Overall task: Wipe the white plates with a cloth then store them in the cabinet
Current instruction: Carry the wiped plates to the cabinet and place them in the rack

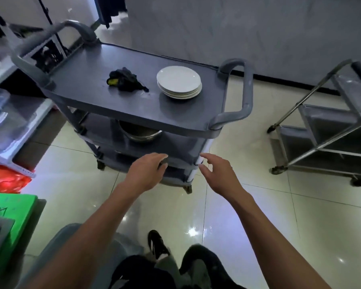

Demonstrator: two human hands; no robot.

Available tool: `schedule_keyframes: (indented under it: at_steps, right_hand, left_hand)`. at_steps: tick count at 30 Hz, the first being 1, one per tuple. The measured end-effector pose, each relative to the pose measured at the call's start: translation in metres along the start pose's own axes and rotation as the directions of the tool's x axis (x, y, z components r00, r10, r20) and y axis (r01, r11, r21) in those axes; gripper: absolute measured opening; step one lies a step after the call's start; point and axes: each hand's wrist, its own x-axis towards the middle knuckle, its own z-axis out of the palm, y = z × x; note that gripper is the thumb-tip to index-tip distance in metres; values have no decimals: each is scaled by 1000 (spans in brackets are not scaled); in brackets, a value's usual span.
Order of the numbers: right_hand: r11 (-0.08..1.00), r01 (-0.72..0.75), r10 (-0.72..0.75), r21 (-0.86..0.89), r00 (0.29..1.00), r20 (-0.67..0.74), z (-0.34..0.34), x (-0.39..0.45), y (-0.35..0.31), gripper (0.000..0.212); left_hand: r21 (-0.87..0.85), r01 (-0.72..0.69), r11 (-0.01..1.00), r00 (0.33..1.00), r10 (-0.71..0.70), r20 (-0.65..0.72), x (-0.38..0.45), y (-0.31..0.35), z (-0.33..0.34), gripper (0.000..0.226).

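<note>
The white plates (179,82) sit stacked on the right of the grey cart (121,105) surface; the dark crumpled cloth (124,79) lies to their left, apart. Both the left hand (146,171) and the right hand (219,174) hover near the cart's lower shelves, fingers loosely spread, holding nothing. Risk: glazed, smooth plates may slide off one another if the wheeled cart is jolted; the glossy tiled floor (258,215) offers hard landing. The cloth appears soft and limp.
</note>
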Motion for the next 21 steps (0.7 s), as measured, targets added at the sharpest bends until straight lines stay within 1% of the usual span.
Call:
schedule_keyframes:
  at_steps: [6,11,15,17,19,21]
  right_hand:
    - [997,-37,37,67,999,-5,-5,73,-21,48]
    - [989,-91,89,119,996,24,-10,144,-19,55]
    - [975,-127,122,182,992,40,-16,204,-15,61]
    - [965,-145,144,218,989,23,-21,238,-15,62]
    - [946,-156,165,283,986,-7,-25,269,-15,59]
    - [929,-150,172,338,985,-34,-28,297,-16,50]
  left_hand:
    - [-56,-13,998,998,10,-62,65,-11,-27,42]
    - [-81,1,997,996,-8,-90,127,-22,-40,45]
    - [-66,29,997,996,-34,-85,185,-27,-52,52]
    - [-100,43,994,996,-51,-77,217,-28,-60,54]
    - [-158,68,985,994,-80,-72,248,-29,-68,56]
    - [-202,112,973,989,-129,-75,276,-33,-74,57]
